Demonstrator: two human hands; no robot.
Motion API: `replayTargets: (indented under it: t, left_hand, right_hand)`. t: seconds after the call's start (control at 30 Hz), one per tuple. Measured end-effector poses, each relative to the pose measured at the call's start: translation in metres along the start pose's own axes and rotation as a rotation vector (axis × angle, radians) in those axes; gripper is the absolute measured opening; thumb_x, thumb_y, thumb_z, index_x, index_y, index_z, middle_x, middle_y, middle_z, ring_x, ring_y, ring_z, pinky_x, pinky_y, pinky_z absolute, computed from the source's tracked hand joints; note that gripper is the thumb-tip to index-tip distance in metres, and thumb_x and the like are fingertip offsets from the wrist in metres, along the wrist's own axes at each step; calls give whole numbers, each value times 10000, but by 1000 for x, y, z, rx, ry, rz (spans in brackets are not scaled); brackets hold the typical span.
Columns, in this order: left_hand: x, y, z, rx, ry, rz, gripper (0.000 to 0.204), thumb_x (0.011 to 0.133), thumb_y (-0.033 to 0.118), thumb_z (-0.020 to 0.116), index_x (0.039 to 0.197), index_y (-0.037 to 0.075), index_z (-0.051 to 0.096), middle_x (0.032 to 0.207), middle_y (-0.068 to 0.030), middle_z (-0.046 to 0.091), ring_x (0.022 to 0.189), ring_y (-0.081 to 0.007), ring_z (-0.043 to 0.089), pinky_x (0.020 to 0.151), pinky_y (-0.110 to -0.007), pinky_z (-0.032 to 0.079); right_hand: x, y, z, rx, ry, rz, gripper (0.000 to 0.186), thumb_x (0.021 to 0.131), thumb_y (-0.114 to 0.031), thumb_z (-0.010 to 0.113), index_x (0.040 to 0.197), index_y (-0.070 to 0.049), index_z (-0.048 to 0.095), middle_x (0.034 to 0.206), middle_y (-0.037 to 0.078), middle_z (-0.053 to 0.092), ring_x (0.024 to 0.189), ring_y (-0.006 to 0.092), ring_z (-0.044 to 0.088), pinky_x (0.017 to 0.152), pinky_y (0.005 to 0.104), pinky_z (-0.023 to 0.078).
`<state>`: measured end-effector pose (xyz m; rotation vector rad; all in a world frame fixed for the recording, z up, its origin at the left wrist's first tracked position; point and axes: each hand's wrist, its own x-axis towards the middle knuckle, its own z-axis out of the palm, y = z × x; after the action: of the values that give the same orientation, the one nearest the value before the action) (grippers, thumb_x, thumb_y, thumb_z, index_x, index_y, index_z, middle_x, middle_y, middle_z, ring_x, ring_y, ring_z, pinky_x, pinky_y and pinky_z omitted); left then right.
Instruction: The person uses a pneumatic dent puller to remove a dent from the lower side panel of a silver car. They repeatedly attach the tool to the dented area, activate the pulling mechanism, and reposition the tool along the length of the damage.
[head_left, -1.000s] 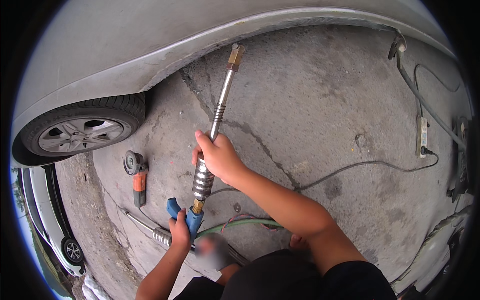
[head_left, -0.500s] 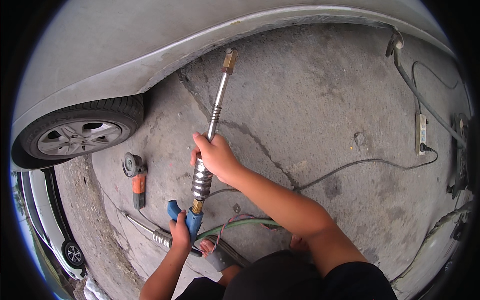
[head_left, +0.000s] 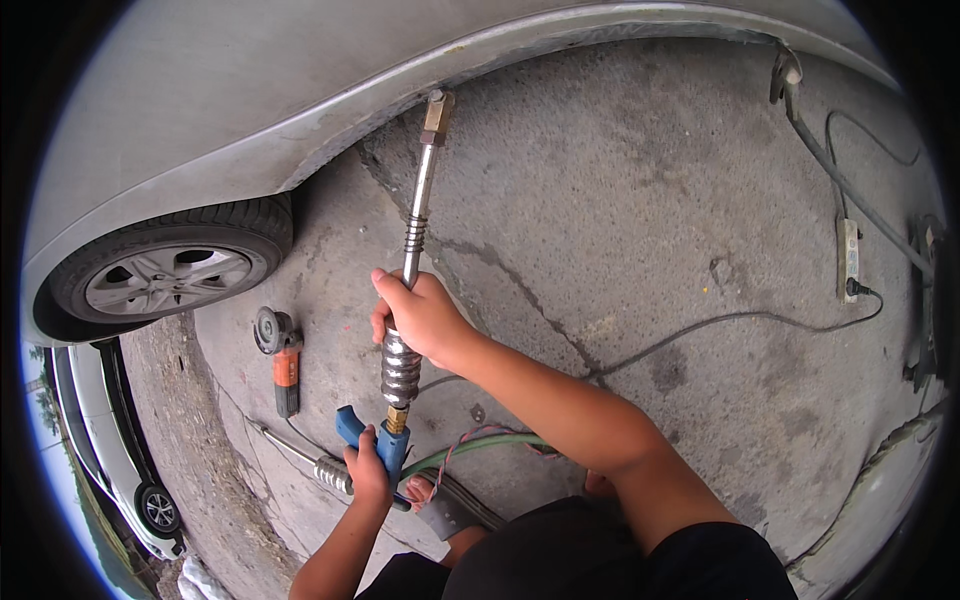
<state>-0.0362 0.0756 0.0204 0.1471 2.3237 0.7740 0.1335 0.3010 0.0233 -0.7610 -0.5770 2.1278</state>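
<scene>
My right hand (head_left: 420, 315) grips a chrome slide-hammer tool (head_left: 400, 362) around the top of its ribbed weight. My left hand (head_left: 368, 472) is closed on the blue pistol grip (head_left: 390, 448) at the tool's lower end. A spring sits on the long shaft, and the brass-coloured tip (head_left: 436, 120) is at the lower edge of the silver car body (head_left: 230, 110); I cannot tell if it touches. A green hose (head_left: 490, 440) and a twisted cable trail from the grip.
An orange angle grinder (head_left: 285, 370) and a second chrome tool (head_left: 325, 472) lie left. The car wheel (head_left: 167, 275) is upper left, a white car (head_left: 120, 430) beyond. A power strip (head_left: 849, 250), cables and a grey clamp on the sill (head_left: 785, 75) are right. My feet are below.
The tool's upper end has swung leftward along the car's edge, and my right hand has moved slightly left and down with it. Both hands keep their grips.
</scene>
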Motion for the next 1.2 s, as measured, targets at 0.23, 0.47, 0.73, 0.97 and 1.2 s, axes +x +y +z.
replayTargets:
  t: [0.23,0.47,0.73,0.97,1.2]
  left_hand:
    - [3,-2,-1,-42,-31,-21,574,852,406,647,1137,-58,464,977,-141,555,820,-218,583,729,-347,502]
    - [-11,10,1,-17,-33,-102,594,843,405,652,1158,-59,457,1006,-152,551,846,-225,586,747,-355,507]
    - [1,-2,-17,-59,-235,-282,611,863,407,615,1219,-51,422,1050,-157,546,861,-226,587,752,-385,510]
    - [13,-8,-24,-88,-333,-294,671,866,486,619,1215,-58,439,1010,-139,570,852,-221,599,754,-369,512]
    - [0,6,-17,-32,-294,-242,728,836,526,644,1190,-84,462,1012,-151,573,827,-215,587,732,-360,506]
  right_hand:
    - [1,-3,-1,-29,14,12,385,1008,-339,465,736,-70,502,600,70,602,551,144,564,570,319,468]
    - [-4,-5,4,-120,95,54,390,1004,-350,463,729,-76,505,584,66,606,502,118,505,515,308,422]
    - [-11,-17,21,-135,203,55,410,1000,-360,458,692,-89,475,564,60,597,426,101,431,422,305,358]
    - [-4,-15,21,-75,238,37,390,992,-349,480,693,-98,462,550,72,578,416,122,449,412,328,374]
    - [28,-73,-2,98,152,6,317,929,-292,582,727,-66,488,573,89,572,450,161,542,399,318,408]
